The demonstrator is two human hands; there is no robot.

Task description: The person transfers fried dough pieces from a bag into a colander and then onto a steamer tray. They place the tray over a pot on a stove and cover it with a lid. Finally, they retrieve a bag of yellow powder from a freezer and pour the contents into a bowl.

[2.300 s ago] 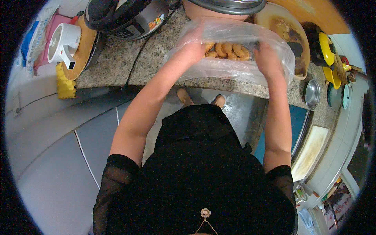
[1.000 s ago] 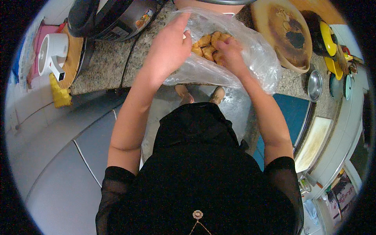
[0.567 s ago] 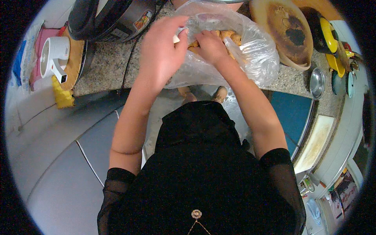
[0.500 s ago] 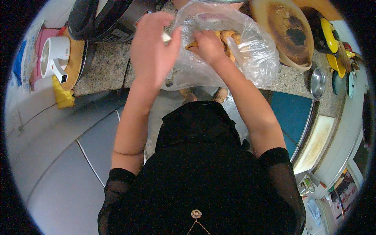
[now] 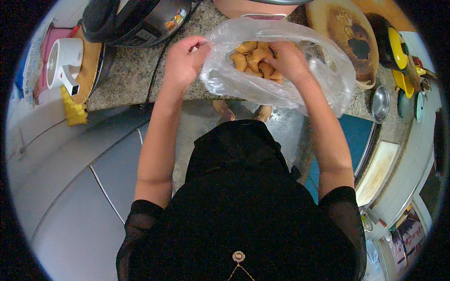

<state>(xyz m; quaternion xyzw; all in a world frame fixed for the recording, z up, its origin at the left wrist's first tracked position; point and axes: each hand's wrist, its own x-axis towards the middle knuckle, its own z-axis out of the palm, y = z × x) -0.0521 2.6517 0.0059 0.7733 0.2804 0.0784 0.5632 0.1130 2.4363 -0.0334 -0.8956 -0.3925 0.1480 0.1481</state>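
A clear plastic bag (image 5: 328, 79) lies loosely open on the speckled granite counter (image 5: 122, 82), with several golden-brown curved food pieces (image 5: 253, 61) inside. My left hand (image 5: 186, 63) is closed in a pinch on the bag's upper left edge. My right hand (image 5: 287, 61) reaches into the bag from the lower right, its fingers curled down among the pieces at their right side; whatever they grip is hidden.
A black cooker (image 5: 126, 23) and pink appliance (image 5: 243, 7) line the back. Left are a white pot (image 5: 65, 56) on a wooden board (image 5: 89, 75). Right are a stained tan platter (image 5: 342, 28), a steel bowl (image 5: 379, 103) and yellow-and-black utensils (image 5: 396, 51). The counter's front edge curves below.
My left hand has come down and closed on the bag's edge. My right hand has shifted rightward within the bag, which has also moved right, exposing more of the food pieces.
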